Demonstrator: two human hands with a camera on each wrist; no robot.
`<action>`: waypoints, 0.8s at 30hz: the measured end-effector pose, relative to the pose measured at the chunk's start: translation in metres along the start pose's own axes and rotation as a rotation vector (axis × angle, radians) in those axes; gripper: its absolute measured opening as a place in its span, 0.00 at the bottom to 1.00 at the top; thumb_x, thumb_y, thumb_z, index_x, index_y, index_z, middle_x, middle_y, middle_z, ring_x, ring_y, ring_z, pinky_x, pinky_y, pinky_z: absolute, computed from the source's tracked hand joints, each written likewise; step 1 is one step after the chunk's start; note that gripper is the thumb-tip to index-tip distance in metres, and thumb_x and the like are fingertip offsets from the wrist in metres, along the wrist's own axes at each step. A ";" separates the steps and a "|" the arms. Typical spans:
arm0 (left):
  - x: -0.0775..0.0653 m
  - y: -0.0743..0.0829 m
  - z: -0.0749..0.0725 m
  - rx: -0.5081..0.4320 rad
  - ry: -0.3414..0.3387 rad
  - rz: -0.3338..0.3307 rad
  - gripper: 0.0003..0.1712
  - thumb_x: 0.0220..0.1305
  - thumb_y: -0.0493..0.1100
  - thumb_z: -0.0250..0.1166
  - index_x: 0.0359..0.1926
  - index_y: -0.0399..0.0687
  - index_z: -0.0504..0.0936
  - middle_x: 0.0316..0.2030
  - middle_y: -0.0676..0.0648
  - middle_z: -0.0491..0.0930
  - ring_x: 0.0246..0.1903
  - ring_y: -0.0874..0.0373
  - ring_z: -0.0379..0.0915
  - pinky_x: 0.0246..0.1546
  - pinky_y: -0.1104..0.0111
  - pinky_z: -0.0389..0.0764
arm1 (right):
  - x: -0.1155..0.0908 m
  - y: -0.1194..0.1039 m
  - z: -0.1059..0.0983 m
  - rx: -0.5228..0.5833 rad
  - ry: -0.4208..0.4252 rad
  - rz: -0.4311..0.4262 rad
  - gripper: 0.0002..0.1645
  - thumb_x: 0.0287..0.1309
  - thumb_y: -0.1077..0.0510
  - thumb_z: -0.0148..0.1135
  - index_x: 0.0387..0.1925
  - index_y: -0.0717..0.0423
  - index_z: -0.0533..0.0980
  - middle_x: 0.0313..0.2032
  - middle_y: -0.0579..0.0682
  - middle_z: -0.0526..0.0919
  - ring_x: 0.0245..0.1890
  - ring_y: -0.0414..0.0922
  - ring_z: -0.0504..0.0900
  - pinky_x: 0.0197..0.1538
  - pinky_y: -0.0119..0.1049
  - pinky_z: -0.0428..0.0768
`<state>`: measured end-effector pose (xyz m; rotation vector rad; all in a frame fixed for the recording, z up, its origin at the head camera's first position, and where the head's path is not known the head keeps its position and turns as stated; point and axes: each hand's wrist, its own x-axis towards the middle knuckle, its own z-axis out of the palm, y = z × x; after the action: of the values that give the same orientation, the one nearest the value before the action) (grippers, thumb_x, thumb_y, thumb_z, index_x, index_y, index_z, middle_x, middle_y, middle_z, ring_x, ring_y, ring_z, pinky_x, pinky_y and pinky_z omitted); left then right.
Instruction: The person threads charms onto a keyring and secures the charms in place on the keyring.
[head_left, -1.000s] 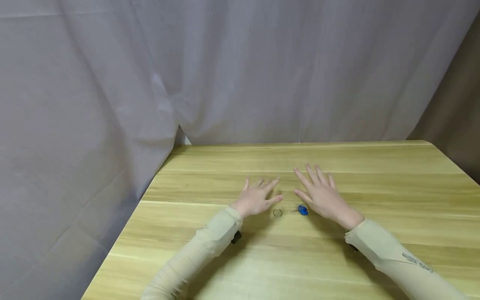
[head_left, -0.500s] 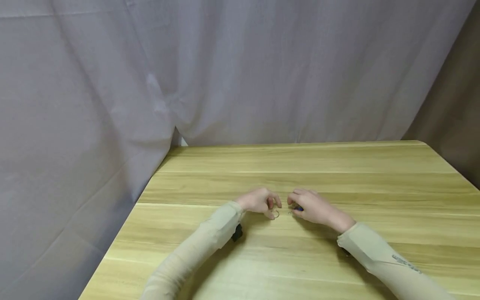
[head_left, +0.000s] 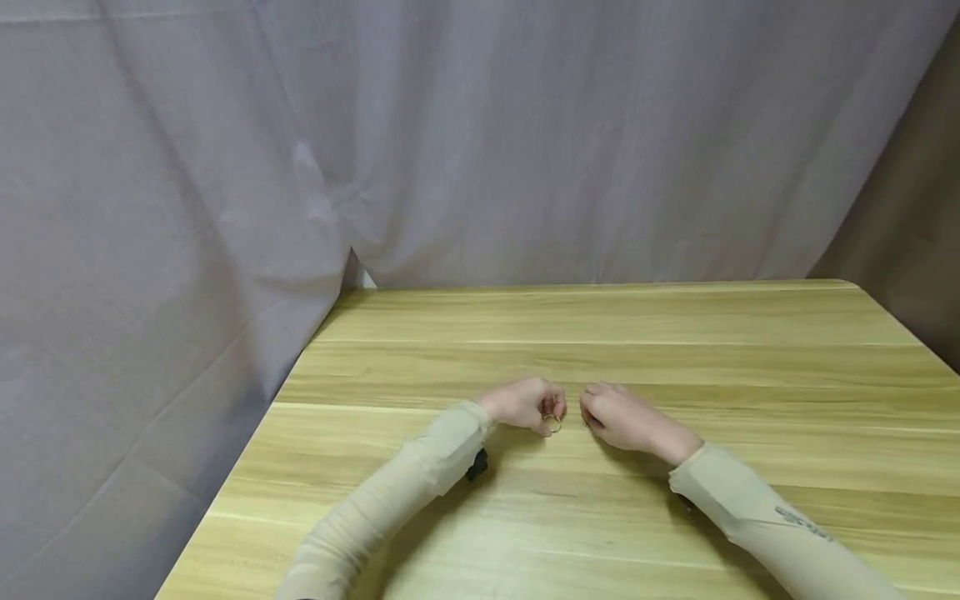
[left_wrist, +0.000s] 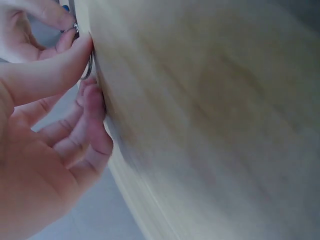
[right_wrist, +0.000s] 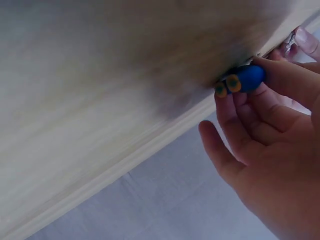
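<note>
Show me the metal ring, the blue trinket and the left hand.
Metal ring point(left_wrist: 90, 69): left wrist view, curved rim.
Blue trinket point(right_wrist: 251, 77): right wrist view, rounded body.
Left hand point(left_wrist: 47, 155): left wrist view, palm.

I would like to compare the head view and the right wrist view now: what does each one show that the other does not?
Only the head view: the beige sleeves, dark marks on the right one, and the clear round outline of the ring at the left hand.

Only the right wrist view: the blue trinket with two orange-and-green spots, pinched by the right hand.

Both: the two hands and the wooden table.
</note>
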<state>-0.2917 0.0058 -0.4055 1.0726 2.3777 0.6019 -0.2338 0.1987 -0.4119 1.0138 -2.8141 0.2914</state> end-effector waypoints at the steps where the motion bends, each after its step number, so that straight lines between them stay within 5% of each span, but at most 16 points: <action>1: 0.000 0.001 0.000 0.005 -0.004 0.007 0.14 0.53 0.30 0.71 0.35 0.45 0.74 0.28 0.53 0.74 0.29 0.66 0.68 0.30 0.80 0.72 | 0.000 0.000 0.000 0.013 0.002 0.005 0.11 0.54 0.70 0.62 0.24 0.54 0.73 0.24 0.42 0.74 0.28 0.39 0.73 0.33 0.34 0.74; 7: -0.004 0.004 0.000 0.017 -0.005 0.020 0.13 0.55 0.28 0.68 0.35 0.45 0.75 0.25 0.53 0.75 0.25 0.66 0.70 0.27 0.80 0.72 | 0.001 0.002 -0.004 0.199 -0.013 0.050 0.08 0.60 0.67 0.57 0.28 0.55 0.73 0.24 0.42 0.75 0.25 0.33 0.67 0.29 0.28 0.70; 13: -0.008 0.004 -0.006 -0.140 0.156 0.060 0.10 0.54 0.26 0.68 0.37 0.40 0.82 0.31 0.45 0.84 0.28 0.64 0.76 0.32 0.77 0.80 | -0.002 0.008 -0.008 0.411 -0.025 0.090 0.05 0.59 0.67 0.58 0.30 0.56 0.74 0.27 0.44 0.78 0.27 0.32 0.71 0.31 0.27 0.75; 19: -0.016 0.009 -0.020 -0.490 0.332 0.063 0.13 0.56 0.26 0.66 0.44 0.33 0.83 0.36 0.35 0.86 0.33 0.43 0.85 0.37 0.60 0.86 | -0.001 0.008 -0.018 0.453 0.171 0.119 0.05 0.52 0.68 0.61 0.28 0.56 0.76 0.29 0.48 0.83 0.35 0.38 0.82 0.43 0.36 0.83; 24: -0.027 0.026 -0.033 -0.531 0.528 0.133 0.12 0.59 0.29 0.65 0.45 0.33 0.83 0.38 0.34 0.86 0.34 0.44 0.85 0.37 0.64 0.86 | 0.002 -0.001 -0.042 0.532 0.309 0.194 0.03 0.54 0.69 0.63 0.31 0.60 0.79 0.31 0.51 0.85 0.34 0.34 0.81 0.43 0.30 0.82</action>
<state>-0.2794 -0.0060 -0.3583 0.9042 2.3358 1.6245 -0.2322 0.2061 -0.3702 0.6863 -2.5946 1.1577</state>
